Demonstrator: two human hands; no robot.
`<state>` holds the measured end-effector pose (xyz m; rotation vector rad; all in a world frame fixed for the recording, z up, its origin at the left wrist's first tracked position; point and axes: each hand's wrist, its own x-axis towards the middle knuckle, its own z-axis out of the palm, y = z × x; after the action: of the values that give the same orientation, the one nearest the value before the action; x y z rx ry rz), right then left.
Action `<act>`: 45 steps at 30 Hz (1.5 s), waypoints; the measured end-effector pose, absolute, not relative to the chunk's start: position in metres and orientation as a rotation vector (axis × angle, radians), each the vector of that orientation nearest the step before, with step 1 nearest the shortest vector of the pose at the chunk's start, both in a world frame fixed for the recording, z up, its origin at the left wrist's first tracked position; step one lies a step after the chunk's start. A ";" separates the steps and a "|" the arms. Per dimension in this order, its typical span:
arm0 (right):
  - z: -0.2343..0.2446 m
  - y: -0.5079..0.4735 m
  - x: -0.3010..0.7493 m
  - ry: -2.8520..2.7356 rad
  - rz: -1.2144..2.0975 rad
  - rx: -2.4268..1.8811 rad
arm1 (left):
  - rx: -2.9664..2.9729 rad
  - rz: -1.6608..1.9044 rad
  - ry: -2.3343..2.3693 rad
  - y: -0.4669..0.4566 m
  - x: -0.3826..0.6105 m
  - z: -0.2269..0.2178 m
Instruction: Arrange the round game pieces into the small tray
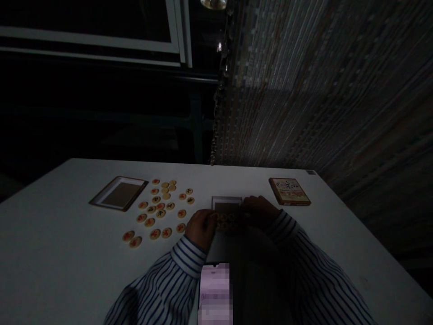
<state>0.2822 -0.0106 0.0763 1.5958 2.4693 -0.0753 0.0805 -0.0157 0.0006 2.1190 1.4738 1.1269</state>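
A small open box (227, 200) stands on the table in front of me, with rows of round Chinese chess pieces (224, 221) in its near part. At its left side is my left hand (202, 229), fingers bent and pinched together over the edge of the rows; whatever lies between the fingertips is hidden. My right hand (260, 210) is curled round the box's right rim, its fingertips in deep shadow. Left of the box, many loose chess pieces (160, 213) lie scattered, some with red characters, some with black, a few blank side up.
A white table (74, 243) carries everything. An open, shallow box part (120, 194) lies at the far left. The printed box lid (290, 191) lies at the far right. A string curtain (287, 90) hangs behind the table's right side. The light is dim.
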 end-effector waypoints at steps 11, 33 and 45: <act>0.090 -0.012 0.283 2.637 0.054 1.753 | 2.132 1.144 1.477 -0.018 0.080 0.005; 0.095 -0.014 0.272 2.777 0.121 1.811 | 2.121 1.224 1.412 -0.022 0.072 0.022; 0.112 -0.010 0.241 2.957 0.038 1.809 | 2.123 1.378 1.561 -0.017 0.017 0.041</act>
<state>0.2415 -0.0097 0.1124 1.8087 2.9566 0.0383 0.0170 -0.0169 0.0410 2.1228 1.5609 1.3781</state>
